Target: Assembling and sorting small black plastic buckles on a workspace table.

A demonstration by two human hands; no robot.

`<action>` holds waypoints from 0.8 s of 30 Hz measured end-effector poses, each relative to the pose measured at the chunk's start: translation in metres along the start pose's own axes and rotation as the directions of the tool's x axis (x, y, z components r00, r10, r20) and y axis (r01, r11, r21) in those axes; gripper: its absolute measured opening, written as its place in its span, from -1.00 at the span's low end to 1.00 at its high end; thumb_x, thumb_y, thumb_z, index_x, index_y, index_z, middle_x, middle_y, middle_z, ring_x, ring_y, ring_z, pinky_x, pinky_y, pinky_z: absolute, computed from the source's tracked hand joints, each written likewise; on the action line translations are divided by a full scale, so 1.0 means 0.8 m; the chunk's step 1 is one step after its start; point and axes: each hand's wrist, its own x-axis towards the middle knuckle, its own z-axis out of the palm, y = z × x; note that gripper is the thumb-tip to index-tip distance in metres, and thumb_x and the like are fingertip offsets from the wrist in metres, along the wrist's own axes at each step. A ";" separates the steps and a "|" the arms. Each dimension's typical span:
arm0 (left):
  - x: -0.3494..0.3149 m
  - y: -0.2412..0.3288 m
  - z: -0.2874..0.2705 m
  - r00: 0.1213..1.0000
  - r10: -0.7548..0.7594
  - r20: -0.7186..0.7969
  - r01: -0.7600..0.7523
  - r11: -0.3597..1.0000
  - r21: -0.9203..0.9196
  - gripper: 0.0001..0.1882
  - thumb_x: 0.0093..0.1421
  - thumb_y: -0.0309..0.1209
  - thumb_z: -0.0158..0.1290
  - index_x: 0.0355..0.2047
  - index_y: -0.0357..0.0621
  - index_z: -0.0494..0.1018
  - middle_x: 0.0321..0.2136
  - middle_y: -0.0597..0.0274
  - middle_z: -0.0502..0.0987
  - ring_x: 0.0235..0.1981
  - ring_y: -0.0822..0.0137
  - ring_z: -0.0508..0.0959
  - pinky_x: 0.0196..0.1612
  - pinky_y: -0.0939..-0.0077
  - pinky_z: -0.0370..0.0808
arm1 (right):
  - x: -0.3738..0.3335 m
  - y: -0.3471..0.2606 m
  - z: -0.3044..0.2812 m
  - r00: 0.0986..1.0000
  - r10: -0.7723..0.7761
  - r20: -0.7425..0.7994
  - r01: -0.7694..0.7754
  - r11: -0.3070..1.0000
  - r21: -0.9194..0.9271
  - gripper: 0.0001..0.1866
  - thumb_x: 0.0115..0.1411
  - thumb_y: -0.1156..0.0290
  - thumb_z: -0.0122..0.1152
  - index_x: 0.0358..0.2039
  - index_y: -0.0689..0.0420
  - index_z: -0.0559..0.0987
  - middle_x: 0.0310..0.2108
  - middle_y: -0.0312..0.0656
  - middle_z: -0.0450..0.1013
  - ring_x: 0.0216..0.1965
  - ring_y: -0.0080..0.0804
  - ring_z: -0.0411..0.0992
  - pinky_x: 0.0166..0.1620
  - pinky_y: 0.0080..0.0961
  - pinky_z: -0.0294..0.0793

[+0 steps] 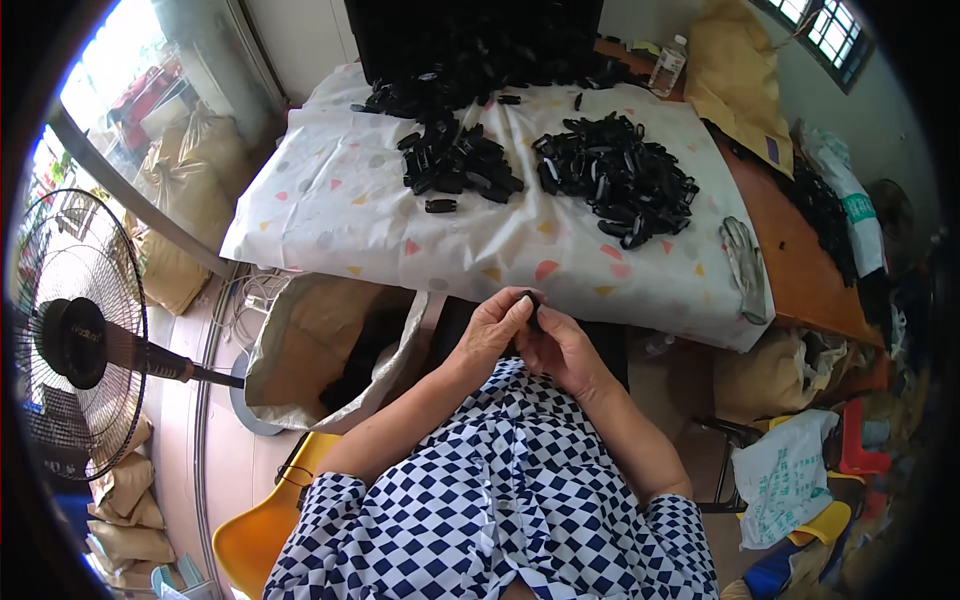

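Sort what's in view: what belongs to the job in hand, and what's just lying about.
Job, judging by the hands:
- black piece, at left hand and right hand
- left pile, right pile
- back heap

Apparently just about:
- bottle
- fan
- white bag

Table (815,265), patterned cloth (335,215), heaped black pieces (625,175), pale glove (741,270)

Pale lettering crosses the fan hub (75,342). Green characters run over the crumpled plastic bag (785,478) at lower right; a green band on the white sack (856,208) farther up bears print too small to read.
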 end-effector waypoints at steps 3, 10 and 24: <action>0.003 -0.001 -0.002 0.999 0.007 0.038 -0.007 1.000 0.010 -0.63 0.33 -0.14 -0.11 -0.08 -0.20 0.39 -0.64 0.32 0.43 -0.72 0.45 0.45 -0.57 0.58 0.48 | 0.002 0.002 -0.004 1.000 0.002 -0.011 -0.002 0.998 -0.066 -0.69 0.30 0.12 0.00 -0.35 0.11 0.49 -0.49 -0.27 0.42 -0.56 -0.50 0.41 -0.57 -0.62 0.37; 0.007 -0.013 -0.013 0.999 0.046 -0.009 -0.045 0.998 0.048 -0.60 0.33 -0.10 -0.12 -0.09 -0.20 0.39 -0.55 0.26 0.48 -0.69 0.42 0.48 -0.57 0.59 0.47 | 0.000 0.000 0.011 0.998 0.011 -0.067 -0.018 0.994 -0.111 -0.64 0.33 0.07 -0.06 -0.34 0.12 0.49 -0.52 -0.29 0.42 -0.64 -0.56 0.38 -0.60 -0.71 0.34; 0.014 -0.009 -0.006 0.999 0.048 0.014 -0.049 0.998 0.048 -0.57 0.35 -0.08 -0.17 -0.05 -0.19 0.36 -0.38 0.25 0.51 -0.47 0.45 0.52 -0.40 0.62 0.47 | 0.013 0.002 -0.004 0.974 -0.226 -0.030 0.192 0.883 -0.427 -0.68 0.33 0.14 -0.03 -0.11 0.12 0.46 -0.47 -0.42 0.37 -0.52 -0.74 0.28 -0.53 -0.79 0.24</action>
